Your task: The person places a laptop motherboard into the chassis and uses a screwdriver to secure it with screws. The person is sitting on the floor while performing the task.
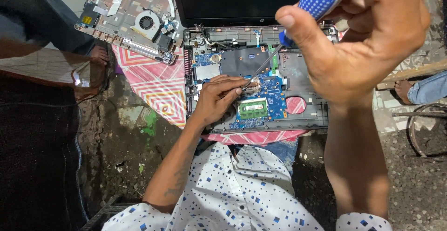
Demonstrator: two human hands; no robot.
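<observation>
A removed laptop cover (132, 16) with a round fan is lying upper left, partly overhanging a pink zigzag-patterned cloth (156, 89) that is covering the bench. Another person's bare foot (404, 90) and denim cuff are showing at the right edge (nothing is blocking the work area).

The opened laptop base (305, 84) is sitting centre on the cloth, dark screen (233, 0) tilted back behind it. The right hand (368, 40) is gripping a screwdriver (298, 19), fingers wrapped tight round its blue-and-white dotted handle; the thin metal shaft is slanting down-left to the blue circuit board (272, 98). The left hand (216, 98) is resting on the board, fingers pinched narrow right at the tip; whether they are holding anything I cannot tell.

A green memory module (253, 108) is lying just beside the left fingers.
</observation>
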